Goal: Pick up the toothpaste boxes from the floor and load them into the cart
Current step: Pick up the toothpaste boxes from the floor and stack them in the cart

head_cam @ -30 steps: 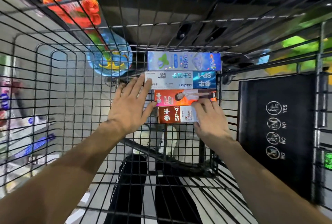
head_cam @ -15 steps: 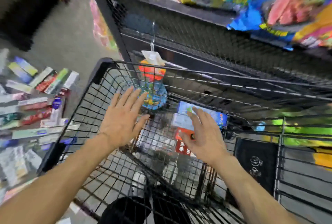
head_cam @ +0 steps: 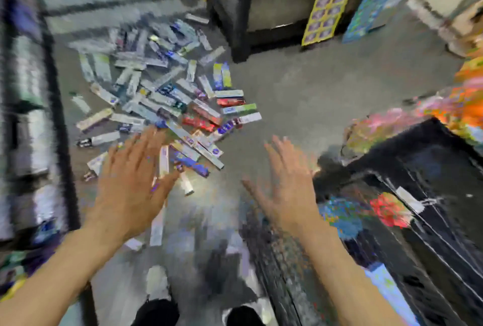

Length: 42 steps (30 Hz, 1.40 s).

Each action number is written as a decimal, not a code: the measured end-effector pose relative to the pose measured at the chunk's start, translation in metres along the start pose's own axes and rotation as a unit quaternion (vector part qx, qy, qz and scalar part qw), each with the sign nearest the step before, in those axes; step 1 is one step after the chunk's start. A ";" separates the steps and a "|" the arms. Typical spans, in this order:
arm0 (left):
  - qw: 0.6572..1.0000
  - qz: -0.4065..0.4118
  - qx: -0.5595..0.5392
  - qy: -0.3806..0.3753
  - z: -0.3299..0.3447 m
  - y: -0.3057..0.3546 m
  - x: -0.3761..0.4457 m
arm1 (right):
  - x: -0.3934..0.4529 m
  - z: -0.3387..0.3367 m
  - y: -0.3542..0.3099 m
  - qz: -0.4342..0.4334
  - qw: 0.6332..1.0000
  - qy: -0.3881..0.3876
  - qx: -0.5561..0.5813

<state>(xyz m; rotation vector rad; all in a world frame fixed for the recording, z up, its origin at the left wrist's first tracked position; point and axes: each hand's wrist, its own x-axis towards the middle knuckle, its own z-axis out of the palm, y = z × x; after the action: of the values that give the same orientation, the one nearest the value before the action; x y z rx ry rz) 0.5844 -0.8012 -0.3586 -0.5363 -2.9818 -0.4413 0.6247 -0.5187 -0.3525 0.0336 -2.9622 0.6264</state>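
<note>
While the view is smeared by blur, both hands are seen held out over the floor (head_cam: pixel 300 95) with nothing in them. The left hand (head_cam: pixel 130 184) is spread flat, fingers straight, above the near edge of the scattered toothpaste boxes (head_cam: pixel 167 95), which are strewn across the floor at centre left. The right hand (head_cam: pixel 287 189) is likewise spread, fingers apart, over bare floor just beside the heap. A broad strip of bare floor is left between the pile and the cart (head_cam: pixel 431 195), whose black rim is seen at lower right. Dark shelving (head_cam: pixel 52 90) is seen bordering the pile on the left.
</note>
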 end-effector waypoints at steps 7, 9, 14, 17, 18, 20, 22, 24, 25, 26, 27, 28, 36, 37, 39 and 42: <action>0.979 -0.201 0.015 -0.016 -0.040 -0.191 -0.104 | 0.052 0.110 -0.156 -0.087 0.988 -0.127 -0.014; 0.970 -0.243 0.013 -0.025 -0.030 -0.227 -0.131 | 0.057 0.146 -0.184 -0.108 0.982 -0.153 -0.018; 0.949 -0.311 -0.004 -0.040 0.033 -0.270 -0.172 | 0.056 0.236 -0.222 -0.145 0.968 -0.202 -0.025; 0.938 -0.342 -0.033 -0.044 0.092 -0.286 -0.186 | 0.054 0.302 -0.216 -0.153 0.953 -0.260 -0.029; 0.934 -0.349 -0.042 -0.059 0.115 -0.290 -0.192 | 0.051 0.326 -0.207 -0.156 0.950 -0.269 -0.028; 0.928 -0.359 -0.054 -0.087 0.167 -0.300 -0.205 | 0.044 0.375 -0.188 -0.146 0.946 -0.288 -0.019; 0.928 -0.359 -0.054 -0.082 0.227 -0.309 -0.217 | 0.034 0.430 -0.167 -0.139 0.945 -0.296 -0.024; 0.931 -0.355 -0.047 -0.067 0.287 -0.316 -0.228 | 0.021 0.484 -0.145 -0.128 0.946 -0.297 -0.024; 0.932 -0.355 -0.046 -0.061 0.315 -0.320 -0.231 | 0.014 0.511 -0.135 -0.123 0.947 -0.296 -0.022; 0.932 -0.357 -0.043 -0.055 0.342 -0.323 -0.234 | 0.006 0.537 -0.126 -0.119 0.946 -0.302 -0.024; 0.931 -0.360 -0.042 -0.047 0.368 -0.326 -0.237 | -0.001 0.562 -0.118 -0.113 0.942 -0.313 -0.030; 0.929 -0.366 -0.046 -0.039 0.392 -0.331 -0.240 | -0.007 0.587 -0.111 -0.104 0.939 -0.326 -0.038; 0.844 -0.501 -0.178 -0.076 0.557 -0.372 -0.274 | -0.044 0.754 -0.060 -0.002 0.927 -0.374 -0.030; 0.831 -0.519 -0.192 -0.064 0.570 -0.376 -0.275 | -0.048 0.771 -0.052 0.036 0.927 -0.373 -0.006; 0.807 -0.550 -0.212 -0.028 0.593 -0.384 -0.274 | -0.055 0.798 -0.042 0.119 0.926 -0.355 0.058; 0.755 -0.613 -0.229 0.040 0.623 -0.391 -0.265 | -0.063 0.825 -0.041 0.204 0.921 -0.305 0.133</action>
<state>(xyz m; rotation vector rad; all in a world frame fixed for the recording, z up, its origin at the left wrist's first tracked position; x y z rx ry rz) 0.6770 -1.0559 -1.0918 1.5055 -2.6374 -1.1853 0.6012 -0.8901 -1.0929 -0.4621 -3.4710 1.2795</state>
